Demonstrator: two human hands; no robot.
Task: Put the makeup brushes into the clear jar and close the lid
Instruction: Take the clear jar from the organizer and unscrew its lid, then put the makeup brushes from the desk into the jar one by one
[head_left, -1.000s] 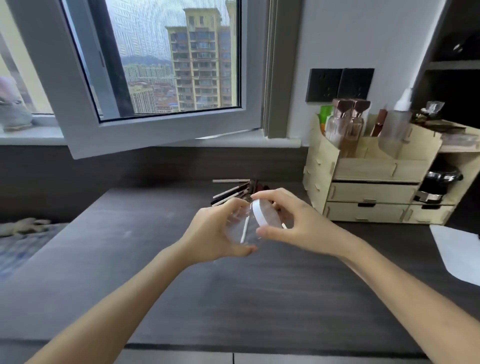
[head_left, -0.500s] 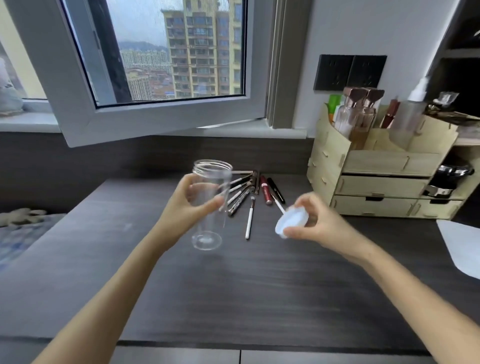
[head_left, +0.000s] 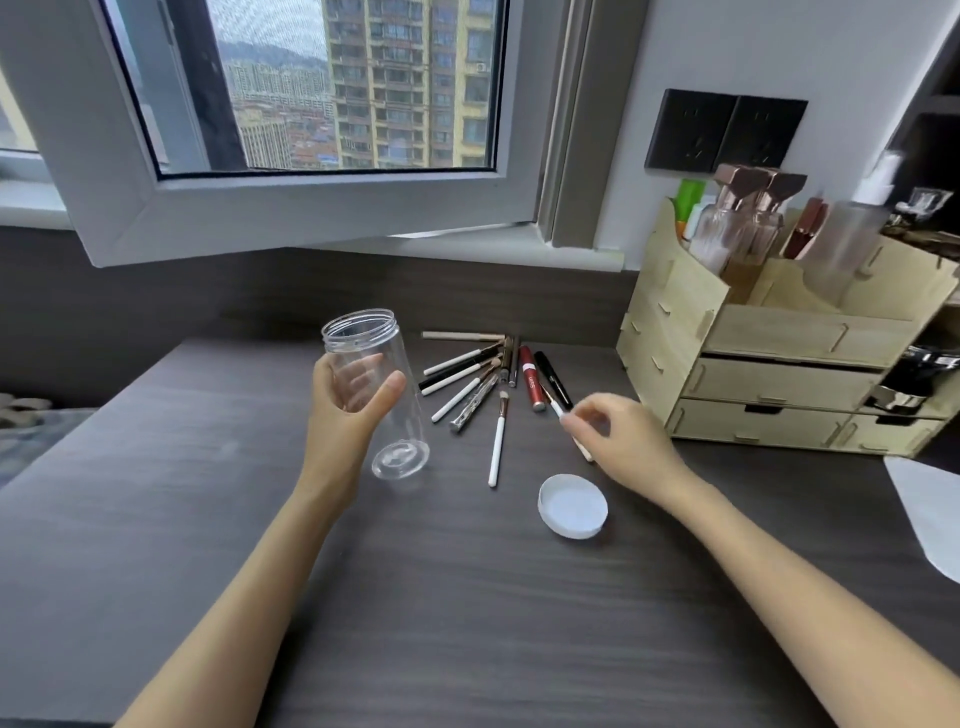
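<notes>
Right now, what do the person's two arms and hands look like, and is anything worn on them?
Both forearms are bare, with no sleeves in view. The left hand and the right hand show no gloves, rings, watch or bracelet. The nails look short and unpainted.

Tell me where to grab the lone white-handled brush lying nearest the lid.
Pinch the white-handled brush mid-handle from above. It lies flat on the desk, apart from the pile, bristles pointing away, so the long bare handle is free on both sides for the right hand.

Bare dark desk (head_left: 467, 623) lies open toward the near edge, while the wooden organizer (head_left: 779, 374) walls the right and the swung-in window sash (head_left: 311, 218) overhangs the back.
</notes>
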